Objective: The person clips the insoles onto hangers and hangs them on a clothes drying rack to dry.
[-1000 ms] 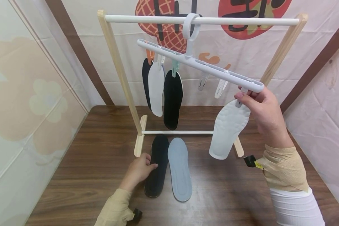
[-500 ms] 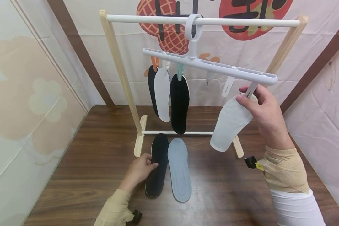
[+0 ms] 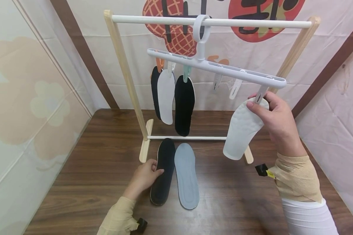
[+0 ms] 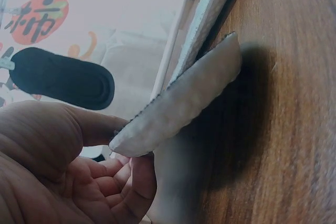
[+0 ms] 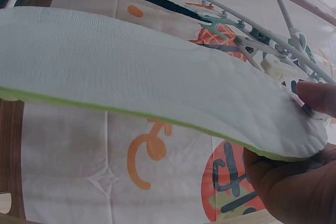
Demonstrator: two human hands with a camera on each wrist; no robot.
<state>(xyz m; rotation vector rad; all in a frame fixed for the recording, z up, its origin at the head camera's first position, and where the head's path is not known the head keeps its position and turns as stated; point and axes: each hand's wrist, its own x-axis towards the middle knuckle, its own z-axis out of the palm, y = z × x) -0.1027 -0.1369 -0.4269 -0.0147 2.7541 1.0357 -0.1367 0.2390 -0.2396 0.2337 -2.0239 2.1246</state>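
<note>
Hands [image 3: 145,174] [image 3: 277,120] pinch one black insole [image 3: 165,182], one white insole [image 3: 240,132]

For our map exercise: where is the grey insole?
In the head view, the grey insole lies on the table, just right of the black insole the left hand holds.
</note>
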